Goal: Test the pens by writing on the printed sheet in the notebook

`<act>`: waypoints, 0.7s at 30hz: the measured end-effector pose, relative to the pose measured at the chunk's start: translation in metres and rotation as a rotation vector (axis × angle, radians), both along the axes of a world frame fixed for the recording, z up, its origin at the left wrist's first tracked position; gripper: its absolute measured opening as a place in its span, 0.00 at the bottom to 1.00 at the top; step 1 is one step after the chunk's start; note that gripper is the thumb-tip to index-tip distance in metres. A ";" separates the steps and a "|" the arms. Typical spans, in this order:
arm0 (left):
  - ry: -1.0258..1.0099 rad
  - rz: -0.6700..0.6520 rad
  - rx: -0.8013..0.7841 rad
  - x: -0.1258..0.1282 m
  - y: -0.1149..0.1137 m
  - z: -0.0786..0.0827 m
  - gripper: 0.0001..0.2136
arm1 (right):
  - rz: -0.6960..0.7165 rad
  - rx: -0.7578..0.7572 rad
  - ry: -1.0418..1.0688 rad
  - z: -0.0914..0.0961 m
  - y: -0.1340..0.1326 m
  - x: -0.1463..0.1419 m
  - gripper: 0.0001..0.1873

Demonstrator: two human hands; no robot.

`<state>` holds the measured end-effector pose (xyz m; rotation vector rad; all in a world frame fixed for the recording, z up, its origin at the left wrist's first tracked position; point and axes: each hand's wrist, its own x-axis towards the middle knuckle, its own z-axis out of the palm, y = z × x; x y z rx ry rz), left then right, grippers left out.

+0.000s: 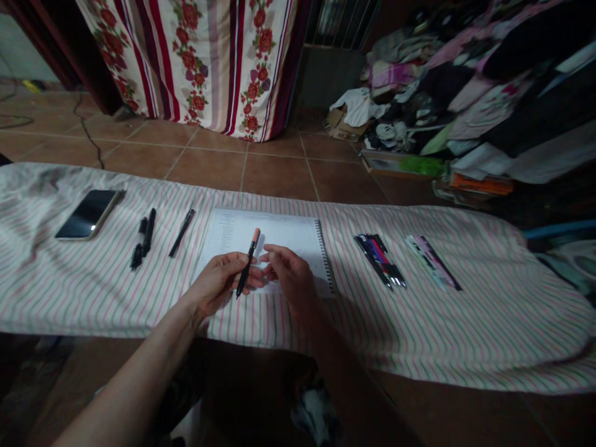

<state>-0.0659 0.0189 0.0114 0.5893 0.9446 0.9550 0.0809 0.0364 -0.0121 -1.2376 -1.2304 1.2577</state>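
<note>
My left hand (215,280) pinches a black pen (246,272) with an orange end between thumb and fingers. The pen slants, its orange end pointing away from me and its dark tip toward me. Close by on the right, my right hand (295,278) has its fingers partly bent and apart, with nothing visible in them. Beneath both hands lies an open spiral notebook (291,231), its coil along the right side and faint writing or print on the page. A single black pen (181,233) rests left of the notebook.
Black pens or markers (149,233) and a smartphone (88,215) lie farther left on the striped cloth (279,323). To the right are several dark and coloured pens (379,257) and a paler group (433,262). Behind are a floral curtain (209,62) and piled clothes (456,93).
</note>
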 end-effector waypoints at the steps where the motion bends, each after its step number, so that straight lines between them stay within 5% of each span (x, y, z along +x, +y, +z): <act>1: -0.011 -0.003 -0.008 0.001 0.000 0.000 0.06 | 0.002 -0.008 0.008 0.001 0.000 0.000 0.17; 21: -0.026 -0.081 0.119 0.004 -0.001 -0.002 0.12 | 0.035 -0.033 0.032 0.013 -0.005 0.001 0.17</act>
